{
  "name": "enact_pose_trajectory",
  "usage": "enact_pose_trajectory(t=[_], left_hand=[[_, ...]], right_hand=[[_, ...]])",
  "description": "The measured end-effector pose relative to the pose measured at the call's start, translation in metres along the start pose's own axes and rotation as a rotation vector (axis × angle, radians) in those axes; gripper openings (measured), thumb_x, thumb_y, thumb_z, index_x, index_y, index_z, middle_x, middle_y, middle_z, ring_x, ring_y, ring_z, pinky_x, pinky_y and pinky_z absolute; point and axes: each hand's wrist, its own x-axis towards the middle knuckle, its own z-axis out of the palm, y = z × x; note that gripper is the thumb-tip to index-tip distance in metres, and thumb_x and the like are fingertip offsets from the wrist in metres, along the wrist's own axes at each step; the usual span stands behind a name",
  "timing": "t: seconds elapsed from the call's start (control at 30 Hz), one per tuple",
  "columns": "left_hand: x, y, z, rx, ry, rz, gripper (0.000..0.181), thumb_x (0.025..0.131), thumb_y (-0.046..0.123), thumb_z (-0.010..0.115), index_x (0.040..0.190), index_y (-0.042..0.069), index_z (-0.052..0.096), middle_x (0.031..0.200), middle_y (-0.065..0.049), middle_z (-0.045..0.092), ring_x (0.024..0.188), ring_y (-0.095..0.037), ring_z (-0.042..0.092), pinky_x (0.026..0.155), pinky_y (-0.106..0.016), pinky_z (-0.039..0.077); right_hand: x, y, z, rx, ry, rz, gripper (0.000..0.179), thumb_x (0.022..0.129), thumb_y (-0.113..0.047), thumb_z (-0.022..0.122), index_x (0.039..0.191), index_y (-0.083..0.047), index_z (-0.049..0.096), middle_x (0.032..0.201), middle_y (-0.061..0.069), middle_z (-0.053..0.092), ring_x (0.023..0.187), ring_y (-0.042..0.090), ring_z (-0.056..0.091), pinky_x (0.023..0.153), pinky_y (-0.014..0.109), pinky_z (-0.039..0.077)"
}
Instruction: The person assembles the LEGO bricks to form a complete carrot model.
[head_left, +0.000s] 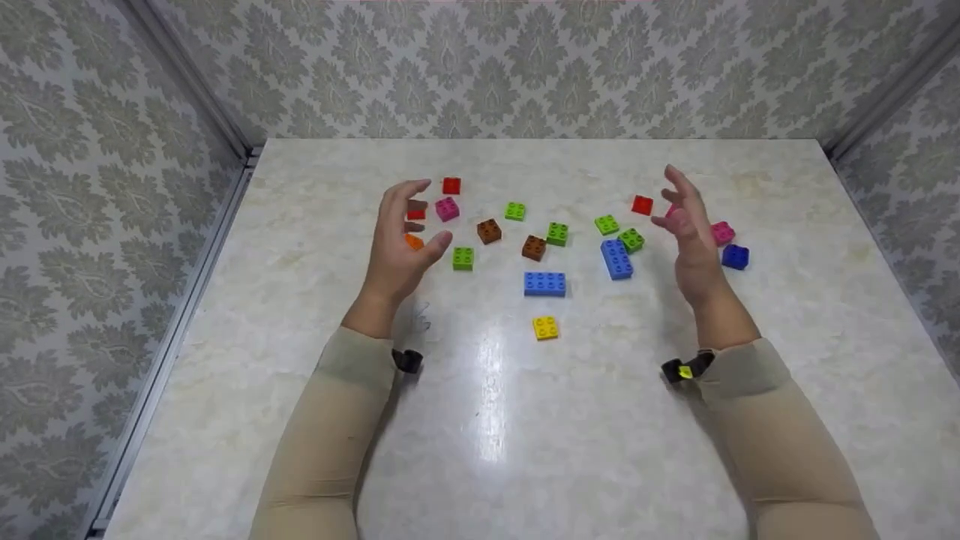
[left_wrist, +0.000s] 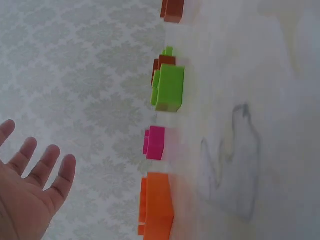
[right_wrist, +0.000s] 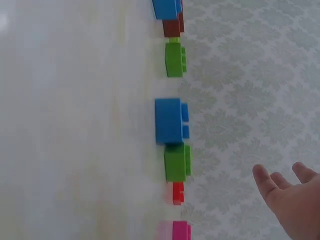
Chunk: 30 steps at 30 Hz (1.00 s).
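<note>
from left-wrist view, orange brick (left_wrist: 158,206) shows uncovered, unlike head view.

There's the pink brick (left_wrist: 157,143), orange brick (left_wrist: 159,207) sitting just below it in view, lime brick (left_wrist: 171,87) just above, brown brick (left_wrist: 174,11) farthest up! Left of the pink, the left hand (left_wrist: 25,197) hangs, fingers (left_wrist: 47,165) spread, well apart; right of it, a drawn outline (left_wrist: 235,175) marks the surface (left_wrist: 285,150).
</note>
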Motion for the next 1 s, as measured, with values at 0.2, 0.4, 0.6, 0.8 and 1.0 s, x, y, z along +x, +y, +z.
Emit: enact_pose_trajectory(t=[0.2,0.4,0.6,0.8,1.0], left_hand=[[-0.01,0.002,0.03,-0.252,-0.092,-0.058,0.125,0.077,0.1,0.073,0.163,0.013,0.048,0.161,-0.009,0.052,0.143,-0.036,0.057,0.112,-0.047,0.055],[-0.022,0.003,0.049,-0.269,-0.163,-0.1,0.112,0.083,0.088,0.079,0.163,0.015,0.049,0.164,-0.013,0.052,0.142,-0.037,0.058,0.118,-0.061,0.053],[-0.03,0.008,0.063,-0.292,-0.243,-0.129,0.078,0.096,0.038,0.084,0.163,0.019,0.05,0.163,-0.011,0.056,0.127,-0.026,0.063,0.112,-0.055,0.054],[-0.039,0.012,0.073,-0.22,-0.359,-0.199,0.077,0.096,0.024,0.091,0.162,0.018,0.052,0.163,-0.009,0.055,0.107,-0.022,0.063,0.088,-0.03,0.053],[-0.046,0.01,0.079,-0.165,-0.434,-0.258,0.082,0.091,0.027,0.098,0.16,0.017,0.056,0.158,-0.009,0.06,0.095,-0.021,0.06,0.08,-0.028,0.053]], right_hand=[[-0.004,0.008,0.027,0.122,-0.077,0.041,0.079,0.11,-0.064,0.05,0.177,-0.025,0.037,0.184,-0.001,0.032,0.162,0.035,0.039,0.126,0.054,0.043],[-0.009,0.019,0.04,0.136,-0.147,0.081,0.081,0.109,-0.071,0.048,0.176,-0.028,0.037,0.181,0.0,0.038,0.158,0.049,0.043,0.121,0.038,0.049],[-0.013,0.029,0.049,0.173,-0.194,0.139,0.071,0.113,-0.059,0.043,0.177,-0.028,0.036,0.179,0.01,0.04,0.149,0.04,0.055,0.112,0.033,0.055],[-0.018,0.029,0.058,0.158,-0.233,0.248,0.065,0.115,-0.042,0.047,0.177,-0.027,0.037,0.176,0.008,0.044,0.14,0.026,0.061,0.106,0.031,0.059],[-0.023,0.035,0.065,0.033,-0.238,0.256,0.071,0.114,-0.029,0.069,0.175,-0.008,0.04,0.174,0.014,0.052,0.125,0.011,0.068,0.096,0.02,0.062]])
